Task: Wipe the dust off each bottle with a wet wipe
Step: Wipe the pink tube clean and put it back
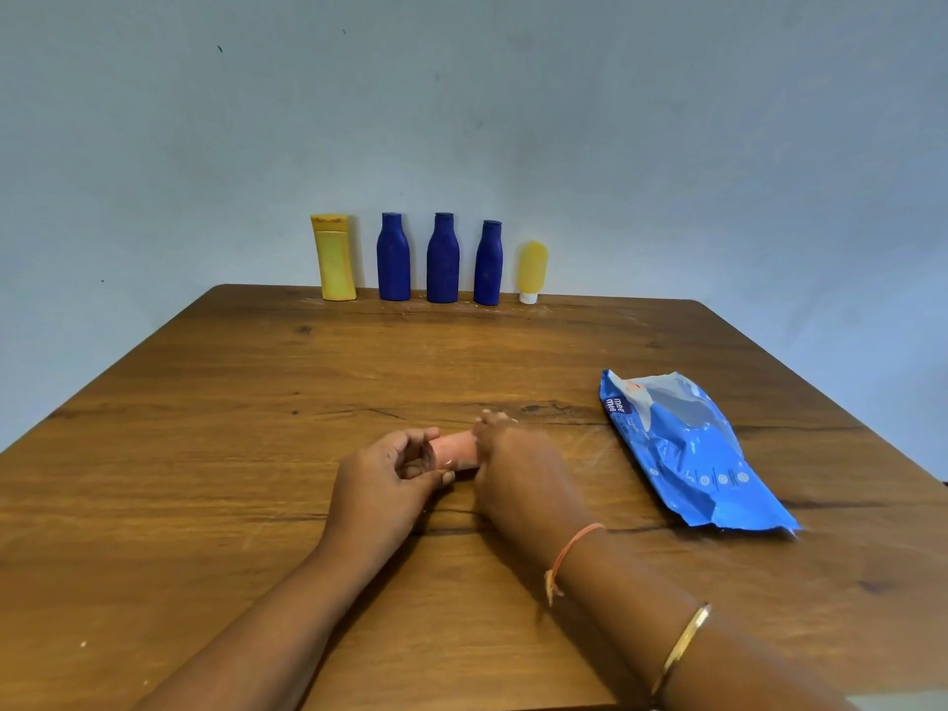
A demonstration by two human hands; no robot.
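Gripping a small pink bottle (454, 450) at lower centre, both my left hand (382, 484) and right hand (518, 477) have fingers closed around it, just above the wooden surface (256, 402); wipes pack (687, 449) lies right.

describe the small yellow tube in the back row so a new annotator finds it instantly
Look at the far edge of the wooden table, where five containers line the wall. The small yellow tube is at the right end, beside the three blue bottles. It is the shortest and stands on a white cap.

Wooden table (205, 454): five bottles (442, 259) along far edge, wipes pack (687, 454) right.
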